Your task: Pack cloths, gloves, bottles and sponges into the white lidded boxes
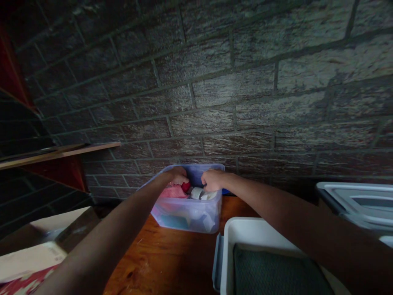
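Note:
A clear plastic storage box (pixel 196 213) stands on the wooden surface against the wall, and both my hands reach down into it. My left hand (pixel 177 176) has its fingers curled just inside the left part, above a pink cloth (pixel 173 191) and a small red item (pixel 186 187); what it grips is hidden. Near the right inner side, my right hand (pixel 212 179) is closed with its fingers bent, and I cannot make out anything in it. A clear container with a white label (pixel 196 193) lies among the contents between the hands.
A white bin (pixel 245 223) with a grey side latch holds a dark green cloth (pixel 273 270) at front right. Grey-white lids (pixel 365 200) lie at far right. An open cardboard box (pixel 58 221) stands left, below a wooden shelf (pixel 67 152). The brick wall (pixel 208 94) closes off the back.

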A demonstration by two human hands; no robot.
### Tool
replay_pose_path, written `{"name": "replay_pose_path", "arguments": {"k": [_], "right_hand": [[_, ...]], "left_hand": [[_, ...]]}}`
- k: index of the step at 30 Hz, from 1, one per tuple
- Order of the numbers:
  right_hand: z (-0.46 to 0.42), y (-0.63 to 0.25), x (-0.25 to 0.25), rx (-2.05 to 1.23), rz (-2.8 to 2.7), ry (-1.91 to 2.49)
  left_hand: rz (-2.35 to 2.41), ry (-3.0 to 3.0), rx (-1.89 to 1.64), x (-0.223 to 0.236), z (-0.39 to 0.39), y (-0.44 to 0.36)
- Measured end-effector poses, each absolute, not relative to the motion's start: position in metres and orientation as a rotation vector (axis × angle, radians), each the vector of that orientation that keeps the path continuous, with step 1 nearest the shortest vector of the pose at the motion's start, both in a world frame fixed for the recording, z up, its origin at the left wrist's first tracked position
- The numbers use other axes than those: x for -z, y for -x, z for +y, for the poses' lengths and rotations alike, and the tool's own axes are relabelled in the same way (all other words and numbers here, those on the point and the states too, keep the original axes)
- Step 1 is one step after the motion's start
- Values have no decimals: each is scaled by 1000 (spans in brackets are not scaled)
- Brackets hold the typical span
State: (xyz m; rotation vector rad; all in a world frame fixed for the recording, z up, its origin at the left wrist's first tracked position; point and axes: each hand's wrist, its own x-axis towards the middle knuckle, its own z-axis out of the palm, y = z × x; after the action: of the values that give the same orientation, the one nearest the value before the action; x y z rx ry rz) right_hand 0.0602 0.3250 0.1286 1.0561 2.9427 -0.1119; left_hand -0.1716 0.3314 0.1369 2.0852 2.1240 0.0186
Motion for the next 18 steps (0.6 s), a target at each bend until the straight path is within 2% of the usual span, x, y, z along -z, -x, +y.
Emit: {"name": "replay_pose_path", "arguments": {"k": [3,12,18], "right_hand": [[326,-65,-127,83,3064,-1148],[315,-133,-150,119,3423,-1344],[310,-188,-160,309,3526,-1439]], "left_hand": [[2129,-1939,-196,-156,329,175],[1882,-1960,-1076,-231,300,155],[1583,-1920,-1264,-255,272,98]]}}
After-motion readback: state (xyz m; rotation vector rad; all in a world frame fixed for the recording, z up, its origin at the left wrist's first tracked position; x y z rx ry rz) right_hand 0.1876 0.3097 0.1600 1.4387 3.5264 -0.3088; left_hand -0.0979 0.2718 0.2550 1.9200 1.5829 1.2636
